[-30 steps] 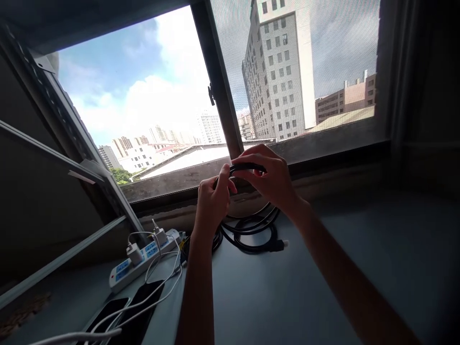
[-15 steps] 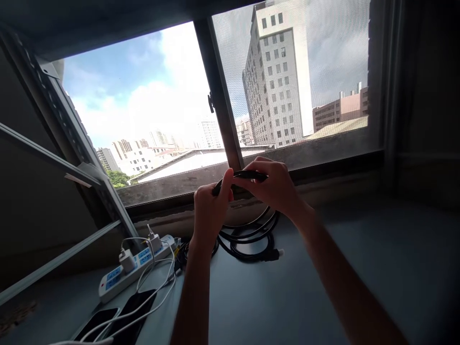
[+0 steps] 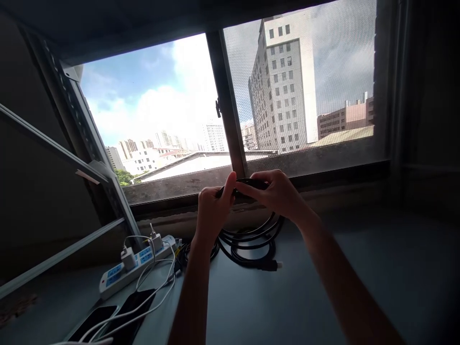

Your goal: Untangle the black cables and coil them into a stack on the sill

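A coiled black cable (image 3: 251,183) hangs between my two hands, raised over the table just below the window. My left hand (image 3: 216,201) is closed around the bundle's left side, thumb pointing up. On the other side, my right hand (image 3: 275,191) grips the top of the same bundle, thumb and fingers pinched. The lower loops of the coil hang down behind my hands. Under them lies another black cable with a connector (image 3: 269,264) that has a pale tip. Part of the held coil is hidden by my hands.
To the left stands a white power strip (image 3: 138,266) with chargers and white cords plugged in. Two dark phones (image 3: 131,309) lie in front of it. More black cable (image 3: 187,254) is heaped beside my left forearm. A metal frame (image 3: 118,201) and the window (image 3: 230,120) border the table.
The view has shifted slightly, so the window and my hands appear a little lower and farther right. My right fingers have moved slightly along the held cable; both hands keep their grip.
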Available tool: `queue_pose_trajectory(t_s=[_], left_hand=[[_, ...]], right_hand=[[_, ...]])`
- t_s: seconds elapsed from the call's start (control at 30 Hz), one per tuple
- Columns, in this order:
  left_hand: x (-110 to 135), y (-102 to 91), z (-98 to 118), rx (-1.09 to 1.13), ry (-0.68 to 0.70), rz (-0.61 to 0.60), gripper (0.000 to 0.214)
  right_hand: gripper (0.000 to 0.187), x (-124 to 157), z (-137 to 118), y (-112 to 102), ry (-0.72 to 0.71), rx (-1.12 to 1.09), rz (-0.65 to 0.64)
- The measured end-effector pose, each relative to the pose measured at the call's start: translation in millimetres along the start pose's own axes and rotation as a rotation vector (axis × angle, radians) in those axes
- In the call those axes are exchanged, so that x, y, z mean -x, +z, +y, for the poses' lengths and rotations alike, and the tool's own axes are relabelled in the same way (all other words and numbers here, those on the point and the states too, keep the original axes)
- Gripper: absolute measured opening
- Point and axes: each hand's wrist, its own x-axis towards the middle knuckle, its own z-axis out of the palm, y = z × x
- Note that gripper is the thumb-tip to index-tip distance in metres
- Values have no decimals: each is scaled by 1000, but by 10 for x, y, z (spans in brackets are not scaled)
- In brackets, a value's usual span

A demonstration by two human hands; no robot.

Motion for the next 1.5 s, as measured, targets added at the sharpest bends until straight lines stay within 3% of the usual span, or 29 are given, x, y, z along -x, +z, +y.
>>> queue_pose_trajectory(t_s=[0.13,0.53,0.87,1.0,1.1,1.2,1.5], left_hand=[[10,19,21,87,-29,-42,58],[13,-38,123,315,-134,-233,60],[-13,-2,29,296,-211,-351,62],[-7,-15,51,271,-235,-292,62],[-2,-59,81,298,-324,-287,62],[-19,-103,66,396,-424,-334,60],[-109,-141,-54,778,-485,-435,58]], right_hand=[[54,10,-7,-54,95,-113,-103],[51,28,-70,-88,201,-351,-194],[51,38,-55,-108,277,-178,-242],[36,66,-110,-129,167,-66,-267],[25,93,-171,-105,-3,81,-117],[39,103,-217,-85,-114,117,-23],[39,47,-270,-14,-279,388,24]])
